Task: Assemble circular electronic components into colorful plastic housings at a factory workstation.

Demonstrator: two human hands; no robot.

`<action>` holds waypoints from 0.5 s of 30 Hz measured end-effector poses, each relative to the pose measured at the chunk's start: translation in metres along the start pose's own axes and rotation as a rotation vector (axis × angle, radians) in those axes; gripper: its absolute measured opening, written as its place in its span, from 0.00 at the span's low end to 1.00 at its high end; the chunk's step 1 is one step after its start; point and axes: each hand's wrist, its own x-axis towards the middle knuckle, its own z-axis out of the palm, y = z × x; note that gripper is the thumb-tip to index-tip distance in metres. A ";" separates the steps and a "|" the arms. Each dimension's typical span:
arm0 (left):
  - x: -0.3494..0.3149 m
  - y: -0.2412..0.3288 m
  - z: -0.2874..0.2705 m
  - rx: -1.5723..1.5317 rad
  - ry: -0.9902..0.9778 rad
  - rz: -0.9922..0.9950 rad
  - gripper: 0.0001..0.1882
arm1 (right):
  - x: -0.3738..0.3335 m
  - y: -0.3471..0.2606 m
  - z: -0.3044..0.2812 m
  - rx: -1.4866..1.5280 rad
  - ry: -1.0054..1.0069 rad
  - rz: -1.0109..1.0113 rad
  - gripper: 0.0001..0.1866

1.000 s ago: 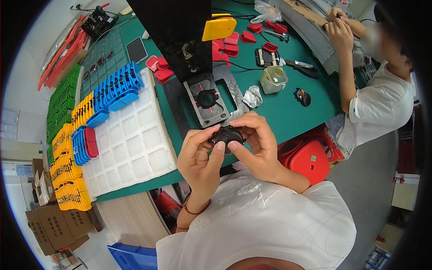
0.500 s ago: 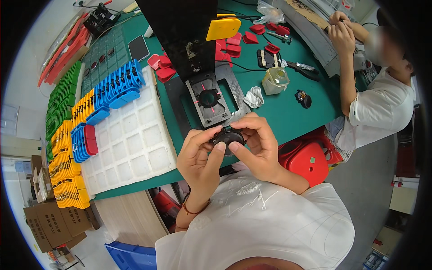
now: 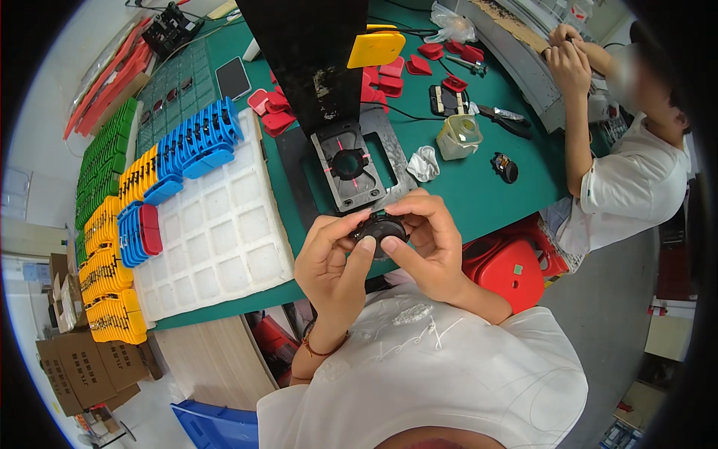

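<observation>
Two hands (image 3: 333, 262) (image 3: 434, 251) hold round black part (image 3: 387, 230); white tray (image 3: 217, 238): blue pieces (image 3: 196, 142)

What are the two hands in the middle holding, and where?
A round black part. The left hand and right hand grip it from either side, thumbs on its near side, fingers at its far edge.

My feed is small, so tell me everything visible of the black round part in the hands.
The black round part looks like smooth, faintly glossy plastic, with small irregular bits along its far edge. It is held between the left hand and the right hand, on the near side of the metal fixture. Both thumbs lie on its face. Its underside is hidden; finer detail is too small to tell.
</observation>
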 end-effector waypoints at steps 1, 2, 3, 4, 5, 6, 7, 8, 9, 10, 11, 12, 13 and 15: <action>0.000 0.000 0.000 -0.006 0.005 -0.002 0.14 | 0.000 0.000 0.000 0.001 0.000 0.008 0.19; 0.000 -0.001 0.000 -0.006 0.005 -0.001 0.14 | 0.000 0.000 0.000 0.000 0.000 0.007 0.19; 0.000 -0.001 0.000 -0.006 -0.001 0.005 0.14 | 0.000 0.001 0.001 0.020 0.018 0.001 0.18; -0.001 -0.002 0.000 -0.006 -0.006 0.010 0.14 | 0.001 0.001 0.001 0.039 0.036 -0.005 0.17; 0.000 -0.002 0.000 -0.006 -0.007 0.010 0.14 | 0.001 0.001 0.001 0.039 0.037 -0.006 0.17; 0.000 -0.002 0.000 -0.008 -0.007 0.011 0.14 | 0.001 0.001 0.001 0.036 0.041 -0.006 0.17; 0.000 -0.002 0.001 -0.009 -0.007 0.012 0.14 | 0.001 0.001 0.001 0.034 0.045 -0.005 0.17; 0.000 -0.001 0.000 -0.008 -0.006 0.013 0.14 | 0.001 0.001 0.001 0.035 0.044 -0.006 0.17; -0.001 -0.001 0.000 -0.001 -0.002 0.010 0.14 | 0.000 0.001 0.001 0.038 0.040 -0.003 0.17; -0.001 -0.001 -0.001 0.007 0.002 0.007 0.15 | 0.000 0.001 0.001 0.040 0.037 -0.001 0.17; -0.001 -0.001 -0.001 0.007 0.002 0.006 0.15 | 0.000 0.001 0.001 0.040 0.037 -0.001 0.17; -0.001 -0.001 0.000 0.007 0.000 0.004 0.15 | 0.000 0.001 0.001 0.044 0.038 0.000 0.17; 0.000 -0.001 0.000 0.007 -0.002 0.001 0.15 | 0.000 0.001 0.001 0.048 0.038 0.000 0.17; 0.000 0.000 0.001 0.000 0.002 -0.002 0.15 | 0.000 0.002 0.000 0.055 0.035 0.006 0.17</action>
